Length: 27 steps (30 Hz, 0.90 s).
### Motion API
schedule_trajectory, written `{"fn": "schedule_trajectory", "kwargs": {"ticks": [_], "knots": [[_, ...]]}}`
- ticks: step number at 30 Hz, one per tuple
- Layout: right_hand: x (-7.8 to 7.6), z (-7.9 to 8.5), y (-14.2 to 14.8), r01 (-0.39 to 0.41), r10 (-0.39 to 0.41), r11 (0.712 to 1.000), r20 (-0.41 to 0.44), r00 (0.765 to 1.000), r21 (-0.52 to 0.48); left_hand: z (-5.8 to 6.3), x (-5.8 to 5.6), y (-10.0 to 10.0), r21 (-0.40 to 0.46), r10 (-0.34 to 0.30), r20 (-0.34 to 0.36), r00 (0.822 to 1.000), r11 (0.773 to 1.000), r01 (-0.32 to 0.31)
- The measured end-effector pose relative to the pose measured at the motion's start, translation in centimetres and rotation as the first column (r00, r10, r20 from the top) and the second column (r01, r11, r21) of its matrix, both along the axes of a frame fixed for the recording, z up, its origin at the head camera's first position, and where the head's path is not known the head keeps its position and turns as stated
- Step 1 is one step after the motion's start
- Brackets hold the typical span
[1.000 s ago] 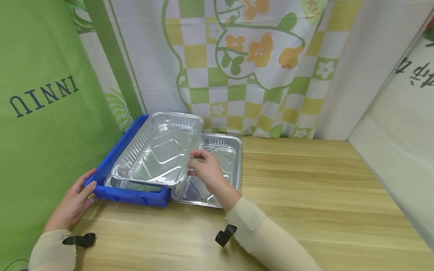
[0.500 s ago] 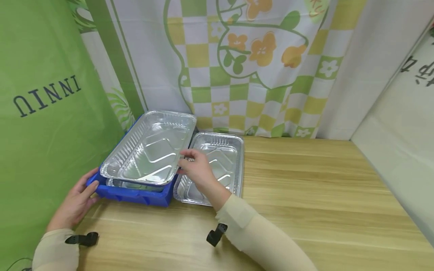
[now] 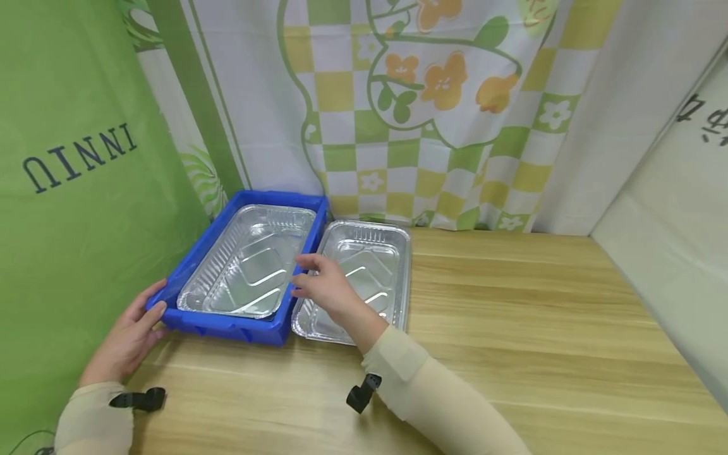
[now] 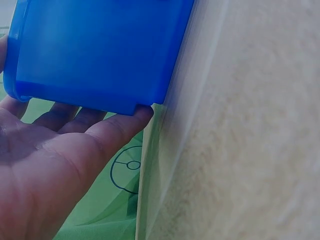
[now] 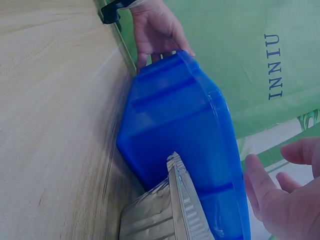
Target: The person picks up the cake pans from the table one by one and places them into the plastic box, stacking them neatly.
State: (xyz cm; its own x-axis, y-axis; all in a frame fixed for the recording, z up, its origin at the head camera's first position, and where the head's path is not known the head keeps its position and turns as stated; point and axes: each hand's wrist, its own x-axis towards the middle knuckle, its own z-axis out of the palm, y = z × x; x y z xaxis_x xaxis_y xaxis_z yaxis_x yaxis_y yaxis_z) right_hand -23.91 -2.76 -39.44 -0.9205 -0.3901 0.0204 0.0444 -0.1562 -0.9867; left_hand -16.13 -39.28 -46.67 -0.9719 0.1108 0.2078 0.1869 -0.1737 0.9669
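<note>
A blue plastic bin (image 3: 232, 327) stands at the left of the table, and an aluminum foil tray (image 3: 267, 259) lies inside it. My left hand (image 3: 124, 341) grips the bin's near left corner, thumb over the rim and fingers along the side. In the left wrist view the left fingers (image 4: 120, 131) reach under the bin's edge. Over the bin's right rim, my right hand (image 3: 327, 287) holds nothing; its fingers are spread and slightly bent. Beside the bin, partly behind that hand, sits a second foil tray (image 3: 392, 278).
The wooden table (image 3: 512, 328) extends to the right and toward the front. A green cloth wall (image 3: 85, 240) stands close at the left, and a patterned curtain (image 3: 398, 164) hangs along the back edge.
The upper foil tray has moved left and down into the blue bin, and my right hand has let go of it. My left hand has stayed on the bin's corner.
</note>
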Motion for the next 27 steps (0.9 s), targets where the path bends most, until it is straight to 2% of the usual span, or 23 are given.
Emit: {"fn": "schedule_trajectory", "kwargs": {"ticks": [8, 15, 22, 27], "knots": [[0.2, -0.1, 0.5, -0.005, 0.006, 0.999, -0.011, 1.000, 0.049, 0.0, 0.0, 0.1, 0.009, -0.012, 0.016, 1.000, 1.000, 0.011], [0.3, -0.4, 0.9, 0.005, -0.003, 0.998, -0.025, 1.000, 0.068, 0.0, 0.1, -0.3, 0.046, -0.028, -0.011, 1.000, 0.999, 0.029], [-0.5, -0.7, 2.7, 0.072, -0.070, 0.996, -0.040, 0.997, 0.056, 0.0, 0.1, -0.5, 0.065, -0.046, -0.028, 0.999, 0.997, 0.047], [-1.1, -0.7, 4.8, 0.115, -0.107, 0.988, -0.077, 0.991, 0.105, -0.2, -0.1, -0.4, 0.081, -0.058, -0.025, 0.998, 0.995, 0.060]]}}
